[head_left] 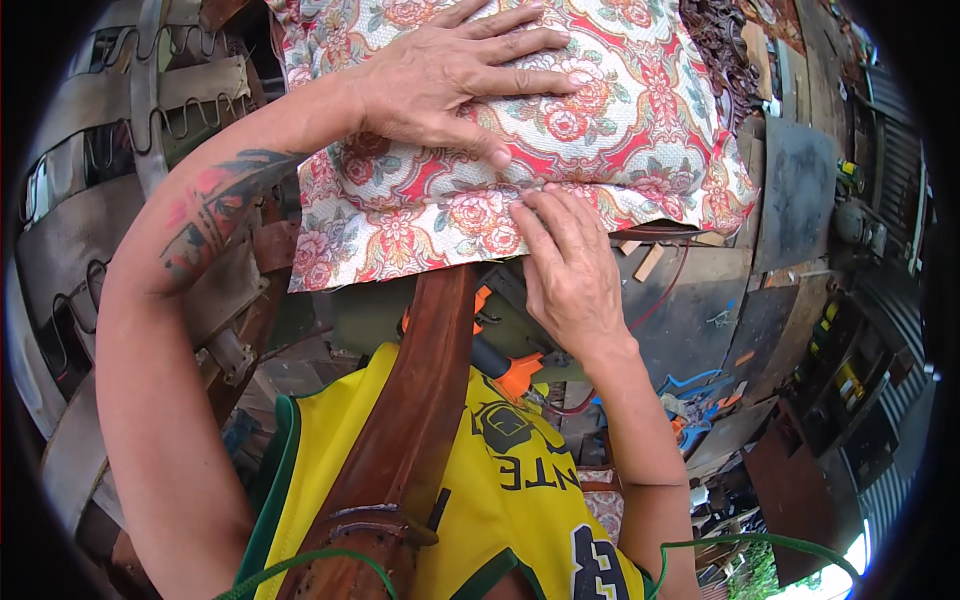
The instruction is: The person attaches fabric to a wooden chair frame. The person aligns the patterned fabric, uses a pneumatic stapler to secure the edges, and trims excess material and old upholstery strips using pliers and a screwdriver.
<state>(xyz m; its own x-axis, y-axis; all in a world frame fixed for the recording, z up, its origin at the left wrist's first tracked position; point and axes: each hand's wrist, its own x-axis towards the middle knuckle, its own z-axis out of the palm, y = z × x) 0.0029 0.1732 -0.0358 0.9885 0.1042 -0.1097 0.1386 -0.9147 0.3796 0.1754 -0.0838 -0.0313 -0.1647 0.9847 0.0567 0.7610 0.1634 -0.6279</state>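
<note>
A red and cream floral fabric (650, 70) covers a padded cushion across the top of the head view. My left hand (480, 75) lies on it, fingers spread over the padded part. Just below, my right hand (565, 260) has its fingers curled over the puckered fabric flap along the near edge, gripping it. A curved brown wooden piece (410, 400) runs from under the fabric down across my yellow shirt. Partly hidden behind this wood is an orange and black tool (515, 375); its exact kind I cannot make out.
Frames with webbing straps and wavy springs (185, 85) stand at the left. Dark carved wood (725, 50) lies beyond the fabric. At the right are dark boards (790, 195), small wood blocks, blue tools (690, 385), a red hose and corrugated metal sheeting (890, 300).
</note>
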